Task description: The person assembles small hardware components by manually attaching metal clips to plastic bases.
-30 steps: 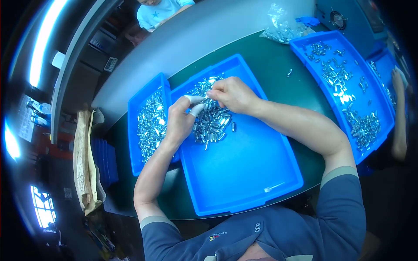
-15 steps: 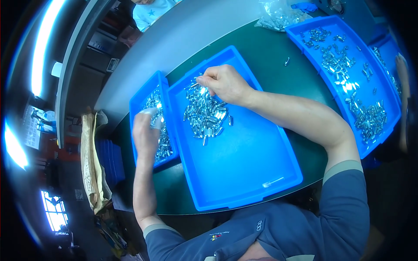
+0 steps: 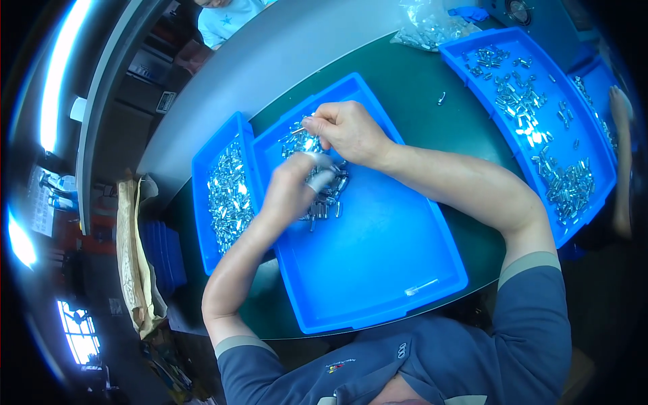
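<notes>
A large blue tray lies before me with a heap of small shiny metal cylindrical parts in its far left portion. My right hand hovers over the heap's far end, thumb and forefinger pinched on a thin, small piece that I cannot make out. Over the heap's middle is my left hand, smeared by motion, with white coverings on some fingertips; its grip is unclear. To the left, a smaller blue tray holds many similar metal parts.
A slim clear-and-white tool lies in the large tray's near right corner. Another blue tray of metal parts stands right, beyond one loose part. A plastic bag sits far back. Another person's arm shows at right; someone sits across.
My left hand has moved right, from the smaller tray to above the heap in the large tray. The right hand stays pinched in nearly the same place.
</notes>
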A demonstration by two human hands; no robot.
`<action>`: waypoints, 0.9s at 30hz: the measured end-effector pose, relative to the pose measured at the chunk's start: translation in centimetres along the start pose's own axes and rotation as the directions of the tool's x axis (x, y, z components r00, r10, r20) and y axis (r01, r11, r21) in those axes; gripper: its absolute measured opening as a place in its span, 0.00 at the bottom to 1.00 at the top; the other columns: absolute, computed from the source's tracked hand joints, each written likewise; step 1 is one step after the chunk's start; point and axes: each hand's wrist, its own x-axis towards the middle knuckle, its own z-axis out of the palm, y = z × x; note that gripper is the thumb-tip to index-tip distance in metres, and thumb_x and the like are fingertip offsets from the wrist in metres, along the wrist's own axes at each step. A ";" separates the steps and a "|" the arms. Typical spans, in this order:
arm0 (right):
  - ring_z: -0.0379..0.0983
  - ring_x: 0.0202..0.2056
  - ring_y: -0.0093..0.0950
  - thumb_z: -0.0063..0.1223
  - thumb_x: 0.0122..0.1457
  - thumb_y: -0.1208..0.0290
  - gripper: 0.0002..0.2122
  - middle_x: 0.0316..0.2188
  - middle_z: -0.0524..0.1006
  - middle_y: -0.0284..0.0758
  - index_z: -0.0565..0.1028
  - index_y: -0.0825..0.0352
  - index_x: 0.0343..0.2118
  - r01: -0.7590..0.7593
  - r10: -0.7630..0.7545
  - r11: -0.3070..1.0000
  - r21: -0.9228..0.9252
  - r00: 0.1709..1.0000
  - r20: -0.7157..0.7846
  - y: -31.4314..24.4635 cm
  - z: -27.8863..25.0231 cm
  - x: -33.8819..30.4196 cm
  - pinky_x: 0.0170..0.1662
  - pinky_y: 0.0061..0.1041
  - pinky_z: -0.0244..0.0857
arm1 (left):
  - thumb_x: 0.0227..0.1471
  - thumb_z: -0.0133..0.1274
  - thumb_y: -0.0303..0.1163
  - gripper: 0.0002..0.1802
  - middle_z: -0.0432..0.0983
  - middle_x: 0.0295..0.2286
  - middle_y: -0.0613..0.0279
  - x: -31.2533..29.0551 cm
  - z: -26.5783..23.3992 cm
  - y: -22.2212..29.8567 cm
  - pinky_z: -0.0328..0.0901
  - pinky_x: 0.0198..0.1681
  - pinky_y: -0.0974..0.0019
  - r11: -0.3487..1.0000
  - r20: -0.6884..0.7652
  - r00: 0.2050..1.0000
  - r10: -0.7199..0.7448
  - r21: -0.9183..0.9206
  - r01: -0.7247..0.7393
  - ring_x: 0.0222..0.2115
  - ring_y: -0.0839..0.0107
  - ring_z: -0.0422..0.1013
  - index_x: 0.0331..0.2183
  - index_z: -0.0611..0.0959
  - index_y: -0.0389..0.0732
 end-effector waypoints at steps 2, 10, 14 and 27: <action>0.67 0.20 0.17 0.55 0.65 0.62 0.16 0.16 0.75 0.30 0.78 0.69 0.25 -0.011 0.011 1.000 0.011 1.000 0.016 -0.2 0.1 -0.1 0.24 0.23 0.60 | 0.51 0.64 0.25 0.11 0.82 0.32 0.55 0.2 -1.5 -1.9 0.72 0.39 0.64 0.985 -0.102 0.983 -0.150 -0.097 0.141 0.33 0.66 0.79 0.38 0.82 0.36; 0.68 0.20 0.18 0.55 0.64 0.62 0.15 0.16 0.74 0.31 0.78 0.69 0.25 0.028 -0.004 0.977 -0.210 0.994 0.111 -0.4 0.2 -0.6 0.24 0.24 0.60 | 0.52 0.63 0.24 0.10 0.82 0.32 0.60 -0.3 -1.5 -4.8 0.71 0.39 0.68 0.967 -0.240 0.950 -0.197 -0.207 0.148 0.33 0.73 0.77 0.37 0.82 0.34; 0.68 0.20 0.18 0.55 0.64 0.63 0.14 0.16 0.75 0.31 0.79 0.69 0.27 -0.005 0.029 0.975 -0.222 0.994 0.107 -1.0 0.1 -0.7 0.24 0.25 0.60 | 0.51 0.64 0.24 0.10 0.82 0.32 0.60 -0.4 -2.0 -3.8 0.72 0.35 0.68 0.948 -0.192 0.950 -0.246 -0.252 0.194 0.33 0.73 0.77 0.37 0.82 0.35; 0.70 0.20 0.19 0.56 0.63 0.64 0.14 0.16 0.75 0.31 0.79 0.70 0.26 -0.019 0.033 0.979 -0.203 0.997 0.067 -1.6 0.2 -0.9 0.23 0.25 0.61 | 0.49 0.65 0.23 0.10 0.82 0.32 0.57 -0.6 -2.3 -4.0 0.71 0.41 0.66 0.978 -0.255 0.956 -0.147 -0.182 0.102 0.34 0.69 0.78 0.36 0.83 0.35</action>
